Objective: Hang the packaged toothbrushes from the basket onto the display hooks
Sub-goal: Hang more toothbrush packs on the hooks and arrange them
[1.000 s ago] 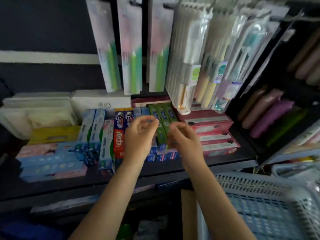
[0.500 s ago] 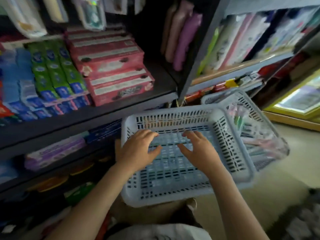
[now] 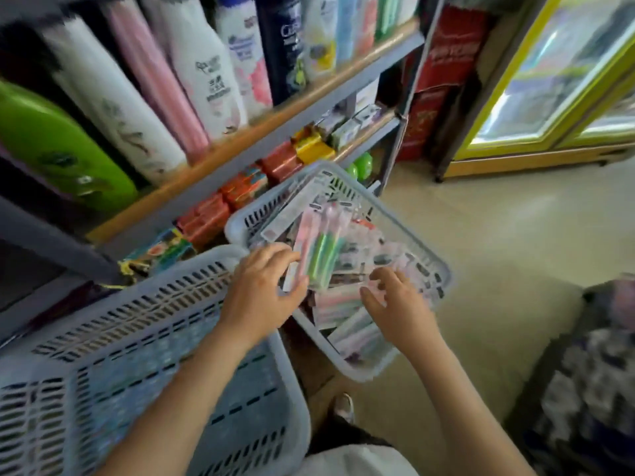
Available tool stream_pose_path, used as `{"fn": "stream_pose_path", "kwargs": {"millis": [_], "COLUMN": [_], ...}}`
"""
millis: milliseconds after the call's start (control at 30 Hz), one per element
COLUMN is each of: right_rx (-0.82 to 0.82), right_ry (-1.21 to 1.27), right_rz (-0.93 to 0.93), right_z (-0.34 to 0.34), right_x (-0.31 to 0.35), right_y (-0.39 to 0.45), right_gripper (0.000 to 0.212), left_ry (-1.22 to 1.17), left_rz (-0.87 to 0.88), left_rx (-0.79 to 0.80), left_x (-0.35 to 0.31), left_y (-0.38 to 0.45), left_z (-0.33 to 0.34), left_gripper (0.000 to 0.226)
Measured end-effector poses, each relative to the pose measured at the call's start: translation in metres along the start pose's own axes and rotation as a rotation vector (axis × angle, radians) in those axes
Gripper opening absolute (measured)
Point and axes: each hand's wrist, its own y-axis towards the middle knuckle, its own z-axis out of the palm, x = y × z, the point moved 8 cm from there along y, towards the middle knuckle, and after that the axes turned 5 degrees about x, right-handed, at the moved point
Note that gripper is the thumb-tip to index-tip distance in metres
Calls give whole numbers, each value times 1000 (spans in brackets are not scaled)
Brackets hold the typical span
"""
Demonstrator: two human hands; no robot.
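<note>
A grey slotted basket (image 3: 347, 371) stands on the floor, tilted against the shelf and filled with several packaged toothbrushes. My left hand (image 3: 261, 293) reaches in from the left. Its fingers and thumb pinch the lower end of a clear pack with green and pink toothbrushes (image 3: 321, 250) lying on top of the pile. My right hand (image 3: 398, 305) hovers over the right part of the pile with fingers spread and relaxed, fingertips touching pale pink packs (image 3: 338, 302). No display hooks are in view.
A second, larger grey basket (image 3: 137, 338) sits under my left forearm at lower left. A shelf unit (image 3: 240, 149) with shampoo bottles and soap boxes runs along the left. Beige floor (image 3: 498, 255) lies to the right, and a patterned dark object (image 3: 584, 372) sits at the right edge.
The view swung from the hanging toothbrushes down and right to the baskets. Both hands moved from the empty basket into the full one, and my left hand took hold of a pack.
</note>
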Motion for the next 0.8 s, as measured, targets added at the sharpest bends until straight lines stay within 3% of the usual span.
{"fn": "stream_pose_path", "kwargs": {"millis": [100,200,333,433,600,800], "right_rx": [102,65,64,66,-54,-46], "right_ry": [-41,-17,97,63,135,259], "right_rz": [189,314,380,307,227,172], "right_z": [5,7,17,21,19,33], "right_x": [-49,-81,-100,-88,-77,-65], "right_y": [21,27,32,41,66,88], "right_gripper": [51,65,85,100,94,93], "left_ry": [27,193,171,73,-124,-257], "left_rz": [-54,-209,-488,-531,-539,-564], "left_rx": [194,422,421,378,209,275], "left_x": [-12,-1,28,31,25,31], "left_y": [53,84,100,107,109,108], "left_z": [44,98,123,129,127,143], "left_gripper": [60,95,124,124,111,96]}}
